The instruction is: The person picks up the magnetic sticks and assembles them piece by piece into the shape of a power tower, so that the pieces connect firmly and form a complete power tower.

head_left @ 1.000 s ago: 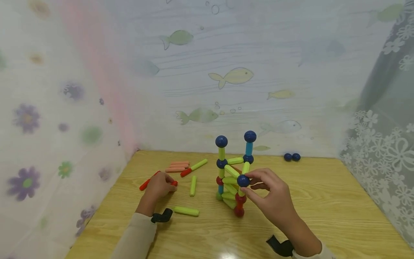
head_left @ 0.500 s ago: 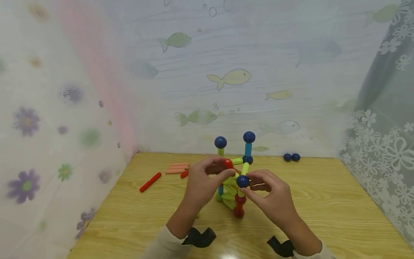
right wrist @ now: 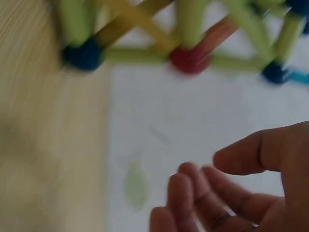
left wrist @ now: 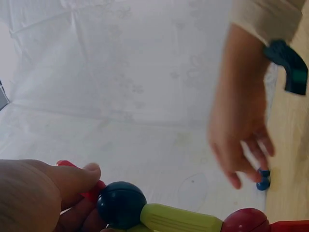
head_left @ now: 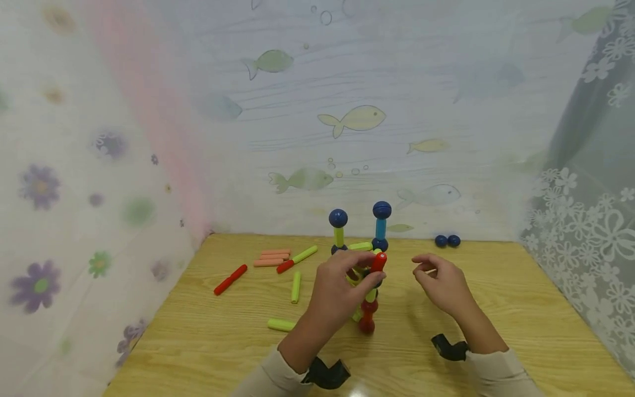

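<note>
My left hand (head_left: 337,295) pinches a short red magnetic rod (head_left: 379,262) between thumb and fingers. The rod stands on a dark blue ball (left wrist: 121,205) at the near corner of a tower of rods and balls. Below that ball a yellow-green rod (left wrist: 181,218) runs to a red ball (head_left: 367,326) column. Two taller posts topped by blue balls (head_left: 338,218) rise at the tower's back, partly hidden by the left hand. My right hand (head_left: 446,284) is off to the right of the tower, fingers loosely bent, holding nothing.
On the left of the wooden table (head_left: 496,331) lie a red rod pair (head_left: 230,279), several orange rods (head_left: 272,258), a red and green rod pair (head_left: 297,259) and loose green rods (head_left: 295,287). Two blue balls (head_left: 447,241) sit at the back right edge.
My left hand has picked up the red rod from the left side and brought it onto the near blue ball. My right hand has let go of that ball and moved right.
</note>
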The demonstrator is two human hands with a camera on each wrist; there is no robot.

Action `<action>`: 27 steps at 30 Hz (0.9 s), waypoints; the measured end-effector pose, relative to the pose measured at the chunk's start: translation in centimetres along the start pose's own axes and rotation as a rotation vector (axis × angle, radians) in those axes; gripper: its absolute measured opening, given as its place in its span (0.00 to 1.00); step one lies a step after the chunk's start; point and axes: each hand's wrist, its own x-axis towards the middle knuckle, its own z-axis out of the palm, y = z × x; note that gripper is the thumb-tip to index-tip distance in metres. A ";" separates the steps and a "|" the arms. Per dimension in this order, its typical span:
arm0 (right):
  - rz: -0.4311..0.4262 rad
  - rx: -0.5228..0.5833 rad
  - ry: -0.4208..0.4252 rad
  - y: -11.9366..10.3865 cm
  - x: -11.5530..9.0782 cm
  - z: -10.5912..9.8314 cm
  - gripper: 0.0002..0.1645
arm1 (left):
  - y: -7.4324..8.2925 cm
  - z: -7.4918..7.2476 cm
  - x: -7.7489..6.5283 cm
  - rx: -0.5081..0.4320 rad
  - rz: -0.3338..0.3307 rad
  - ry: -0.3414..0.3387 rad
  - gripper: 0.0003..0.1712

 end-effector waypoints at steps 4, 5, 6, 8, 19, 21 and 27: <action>0.170 -0.015 -0.142 4.9 3.0 0.3 0.44 | 0.0 -0.1 -0.1 -0.008 -0.023 0.004 0.17; 0.206 -0.004 -0.168 5.9 3.8 0.4 0.49 | 0.0 -0.1 -0.1 -0.009 -0.028 0.006 0.17; 0.239 0.015 -0.187 6.9 4.5 0.4 0.52 | -0.1 0.0 -0.1 -0.012 -0.033 0.008 0.16; 0.302 0.063 -0.217 8.4 6.0 0.2 0.57 | -0.1 0.0 -0.1 -0.015 -0.040 0.008 0.16; 0.383 0.004 -0.237 10.5 9.7 -1.0 0.59 | 0.2 0.1 -0.2 -0.025 -0.050 -0.006 0.17; 0.385 0.027 -0.197 10.4 9.2 -0.9 0.58 | 0.2 0.1 -0.2 -0.023 -0.048 -0.010 0.17; 0.377 -0.023 -0.094 10.1 7.0 -0.9 0.59 | 0.1 -0.1 -0.1 -0.013 -0.048 -0.013 0.17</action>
